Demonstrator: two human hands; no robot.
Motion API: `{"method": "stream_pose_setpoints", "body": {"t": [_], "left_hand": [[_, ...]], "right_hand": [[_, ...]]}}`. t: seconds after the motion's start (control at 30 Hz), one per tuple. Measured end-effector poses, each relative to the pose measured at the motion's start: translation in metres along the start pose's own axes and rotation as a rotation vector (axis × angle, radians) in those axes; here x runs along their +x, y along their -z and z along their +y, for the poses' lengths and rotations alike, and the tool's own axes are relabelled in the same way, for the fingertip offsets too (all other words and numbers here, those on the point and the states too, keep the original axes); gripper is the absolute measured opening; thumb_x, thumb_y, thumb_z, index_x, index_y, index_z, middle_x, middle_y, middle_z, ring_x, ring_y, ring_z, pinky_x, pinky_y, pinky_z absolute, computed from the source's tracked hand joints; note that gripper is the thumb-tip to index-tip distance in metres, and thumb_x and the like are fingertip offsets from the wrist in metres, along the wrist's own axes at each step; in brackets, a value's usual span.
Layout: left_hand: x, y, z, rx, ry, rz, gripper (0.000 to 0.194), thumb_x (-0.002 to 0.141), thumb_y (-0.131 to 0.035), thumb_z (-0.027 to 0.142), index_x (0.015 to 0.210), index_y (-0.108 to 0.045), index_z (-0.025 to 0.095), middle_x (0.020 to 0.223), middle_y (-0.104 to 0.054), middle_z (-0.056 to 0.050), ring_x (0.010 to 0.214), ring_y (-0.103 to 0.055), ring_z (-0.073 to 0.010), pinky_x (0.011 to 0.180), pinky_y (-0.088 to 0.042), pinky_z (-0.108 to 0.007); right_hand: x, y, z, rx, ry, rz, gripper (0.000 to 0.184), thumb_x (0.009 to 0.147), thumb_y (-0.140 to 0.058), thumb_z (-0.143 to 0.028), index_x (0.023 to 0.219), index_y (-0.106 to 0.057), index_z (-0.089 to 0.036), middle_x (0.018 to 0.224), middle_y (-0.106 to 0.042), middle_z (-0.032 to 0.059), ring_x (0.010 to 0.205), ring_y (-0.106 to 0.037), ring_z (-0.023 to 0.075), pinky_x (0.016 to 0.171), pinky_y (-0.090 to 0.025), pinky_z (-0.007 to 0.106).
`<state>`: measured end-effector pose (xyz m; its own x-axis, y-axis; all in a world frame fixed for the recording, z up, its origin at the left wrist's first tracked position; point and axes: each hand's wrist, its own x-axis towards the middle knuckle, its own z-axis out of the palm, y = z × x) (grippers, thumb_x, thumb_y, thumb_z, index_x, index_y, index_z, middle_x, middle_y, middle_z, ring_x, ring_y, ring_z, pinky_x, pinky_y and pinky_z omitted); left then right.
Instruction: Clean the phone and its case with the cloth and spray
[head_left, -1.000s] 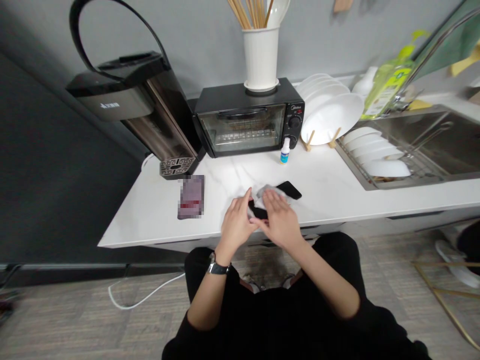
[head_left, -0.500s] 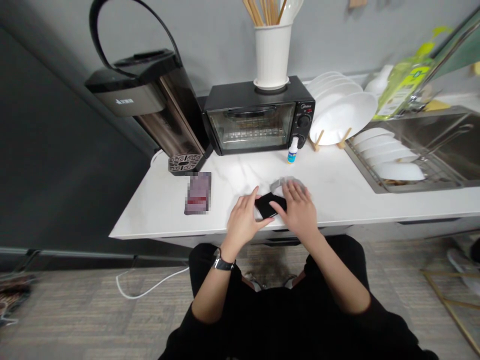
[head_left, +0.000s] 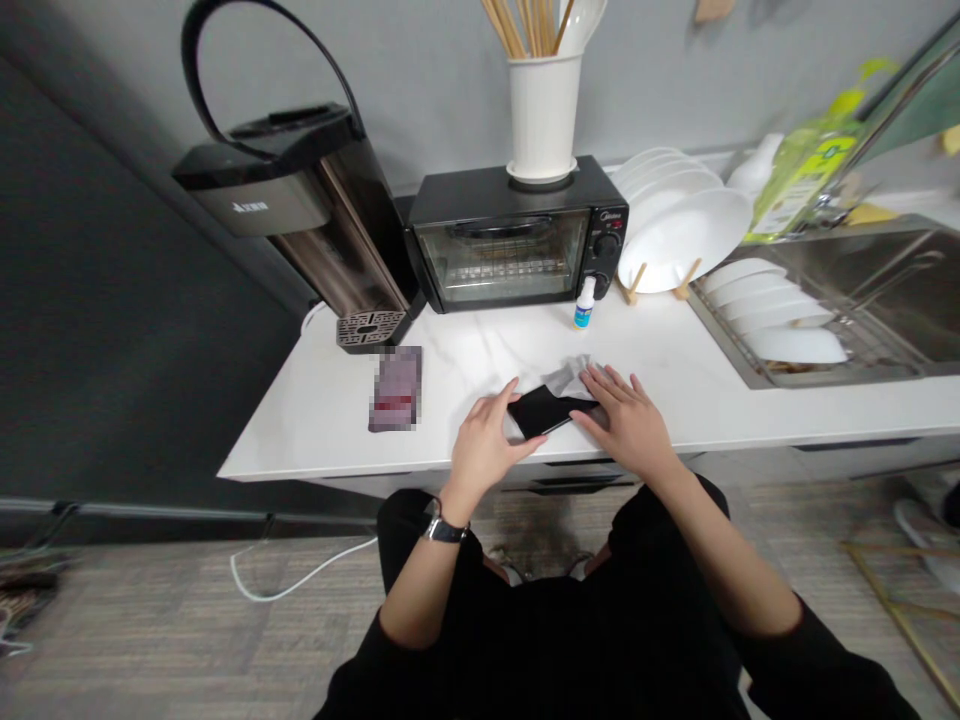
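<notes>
A flat black smartphone [head_left: 541, 411] lies on the white counter near its front edge. My left hand [head_left: 484, 436] grips its left end, thumb on the near side and index finger on the far side. Over the phone's right end sits my right hand [head_left: 628, 418], with its fingers laid on a crumpled grey cloth [head_left: 568, 377] and its thumb at the near edge. The right hand hides the phone's right end and part of the cloth. A small white spray bottle [head_left: 584, 304] with a blue label stands upright beyond the hands.
A blurred-out purplish flat item [head_left: 397, 390] lies left of my hands. Behind stand a tall water dispenser [head_left: 330, 220] and a black toaster oven [head_left: 510, 250] bearing a white utensil pot [head_left: 544, 115]. Racked plates [head_left: 682, 235] and a sink [head_left: 757, 375] are at right.
My right hand has slid rightward along the phone with the cloth, leaving more of the black surface in view. My left hand stays at the left end.
</notes>
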<state>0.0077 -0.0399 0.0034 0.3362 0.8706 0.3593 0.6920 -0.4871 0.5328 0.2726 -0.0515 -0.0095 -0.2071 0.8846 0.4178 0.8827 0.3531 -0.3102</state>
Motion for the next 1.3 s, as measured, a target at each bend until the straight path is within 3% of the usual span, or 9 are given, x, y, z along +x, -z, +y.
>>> {"method": "stream_pose_setpoints", "body": {"t": [0.13, 0.23, 0.37, 0.47, 0.67, 0.87, 1.03, 1.13, 1.3], "left_hand": [[0.0, 0.002, -0.003, -0.111, -0.033, 0.056, 0.041, 0.089, -0.085, 0.04, 0.126, -0.074, 0.025, 0.123, -0.08, -0.006, 0.112, -0.073, -0.0256, 0.105, -0.057, -0.042], [0.0, 0.002, -0.004, -0.152, -0.006, 0.056, 0.021, 0.1, -0.073, 0.038, 0.117, -0.078, 0.027, 0.115, -0.082, -0.003, 0.108, -0.075, -0.0229, 0.099, -0.058, -0.038], [0.0, -0.003, -0.002, -0.023, 0.019, 0.06, 0.022, 0.105, -0.065, 0.04, 0.112, -0.075, 0.022, 0.105, -0.08, -0.007, 0.097, -0.075, -0.0236, 0.087, -0.057, -0.035], [0.002, -0.005, -0.002, 0.098, 0.033, 0.06, 0.026, 0.101, -0.07, 0.045, 0.098, -0.07, 0.019, 0.093, -0.075, -0.007, 0.094, -0.071, -0.0257, 0.082, -0.055, -0.035], [0.008, -0.005, -0.003, 0.004, 0.256, -0.066, 0.036, 0.095, -0.078, 0.037, 0.122, -0.059, 0.021, 0.087, -0.071, 0.0, 0.081, -0.07, -0.0225, 0.072, -0.051, -0.031], [0.01, -0.003, -0.003, -0.043, 0.27, -0.108, 0.03, 0.095, -0.074, 0.031, 0.118, -0.058, 0.02, 0.097, -0.074, -0.005, 0.086, -0.07, -0.0241, 0.075, -0.049, -0.033], [0.014, -0.004, -0.006, -0.102, 0.245, -0.128, 0.029, 0.096, -0.073, 0.04, 0.113, -0.057, 0.022, 0.082, -0.066, 0.001, 0.076, -0.064, -0.0203, 0.069, -0.043, -0.03], [0.013, -0.004, -0.008, -0.104, 0.268, -0.131, 0.026, 0.096, -0.072, 0.038, 0.109, -0.056, 0.022, 0.078, -0.061, 0.003, 0.073, -0.061, -0.0194, 0.067, -0.041, -0.029], [0.012, -0.002, -0.009, -0.143, 0.265, -0.143, 0.028, 0.097, -0.07, 0.039, 0.114, -0.055, 0.022, 0.083, -0.067, 0.001, 0.076, -0.065, -0.0203, 0.07, -0.044, -0.03]], "right_hand": [[0.011, 0.01, 0.011, 0.212, 0.169, -0.075, 0.045, 0.106, -0.058, -0.047, 0.145, -0.065, -0.026, 0.148, -0.069, 0.009, 0.147, -0.056, 0.0345, 0.125, -0.037, 0.067], [0.022, 0.013, 0.017, 0.37, 0.187, 0.03, 0.034, 0.103, -0.063, -0.049, 0.123, -0.076, -0.025, 0.12, -0.081, 0.01, 0.115, -0.074, 0.0294, 0.113, -0.052, 0.054], [0.045, 0.007, 0.021, 0.488, 0.072, 0.165, 0.035, 0.096, -0.072, -0.055, 0.109, -0.078, -0.024, 0.104, -0.079, 0.0102, 0.101, -0.073, 0.0292, 0.092, -0.06, 0.045], [0.058, -0.004, 0.013, 0.46, 0.031, 0.194, 0.031, 0.103, -0.062, -0.046, 0.117, -0.077, -0.023, 0.112, -0.077, 0.0111, 0.11, -0.071, 0.0295, 0.101, -0.058, 0.047], [0.043, -0.03, -0.043, 0.182, 0.156, 0.046, 0.048, 0.11, -0.041, -0.027, 0.154, -0.058, -0.024, 0.153, -0.065, 0.0089, 0.152, -0.049, 0.0321, 0.128, -0.034, 0.062], [0.008, -0.022, -0.052, 0.099, 0.36, -0.153, 0.087, 0.109, -0.047, -0.053, 0.174, 0.0, -0.02, 0.178, -0.026, 0.0123, 0.166, -0.027, 0.0288, 0.131, -0.034, 0.056], [-0.001, -0.023, -0.047, -0.016, 0.123, -0.026, 0.101, 0.104, -0.046, -0.066, 0.173, 0.006, -0.014, 0.178, -0.02, 0.0192, 0.166, -0.02, 0.0358, 0.129, -0.036, 0.06], [-0.01, -0.028, -0.064, 0.012, 0.191, -0.072, 0.117, 0.097, -0.047, -0.08, 0.172, 0.01, -0.01, 0.178, -0.016, 0.0214, 0.167, -0.019, 0.0358, 0.13, -0.036, 0.057], [-0.021, -0.024, -0.052, -0.039, 0.163, -0.082, 0.104, 0.102, -0.043, -0.074, 0.173, 0.004, -0.015, 0.178, -0.024, 0.0179, 0.165, -0.028, 0.034, 0.129, -0.038, 0.057]]}}
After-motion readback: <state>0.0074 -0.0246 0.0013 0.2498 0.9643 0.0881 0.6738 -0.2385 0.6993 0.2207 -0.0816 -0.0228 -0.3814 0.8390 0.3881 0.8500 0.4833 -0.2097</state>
